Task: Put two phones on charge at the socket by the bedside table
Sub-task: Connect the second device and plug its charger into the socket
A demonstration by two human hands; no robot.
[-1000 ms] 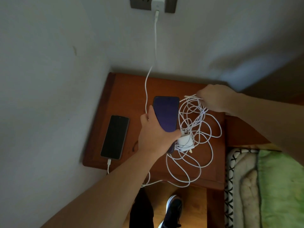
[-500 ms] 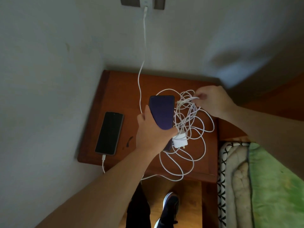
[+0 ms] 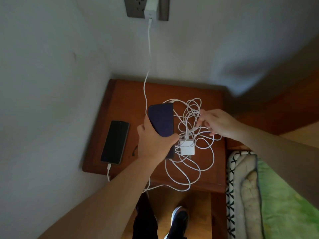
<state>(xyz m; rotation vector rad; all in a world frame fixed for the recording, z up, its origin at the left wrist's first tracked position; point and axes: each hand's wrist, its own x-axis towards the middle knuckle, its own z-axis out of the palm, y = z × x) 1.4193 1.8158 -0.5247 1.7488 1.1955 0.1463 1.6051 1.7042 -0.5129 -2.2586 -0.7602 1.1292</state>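
Note:
My left hand (image 3: pixel 153 142) grips a dark phone (image 3: pixel 161 119), screen up, above the middle of the wooden bedside table (image 3: pixel 124 94). Beside it on the right lies a tangle of white cable (image 3: pixel 195 163) with a white charger plug (image 3: pixel 187 147) in it. My right hand (image 3: pixel 217 124) pinches strands of that tangle. A second black phone (image 3: pixel 115 142) lies flat at the table's left, a white cable plugged into its near end. That cable runs up the wall to a white charger (image 3: pixel 151 7) in the grey wall socket (image 3: pixel 136 7).
Walls close in the table at the left and back. A bed with a green cover (image 3: pixel 284 204) and a patterned blanket (image 3: pixel 241 187) stands on the right. My dark shoe (image 3: pixel 177 221) rests on the wooden floor below the table's front edge.
My right hand let the cable bundle drop lower and moved down and right, its fingers now spread among the strands. The left hand kept hold of the phone.

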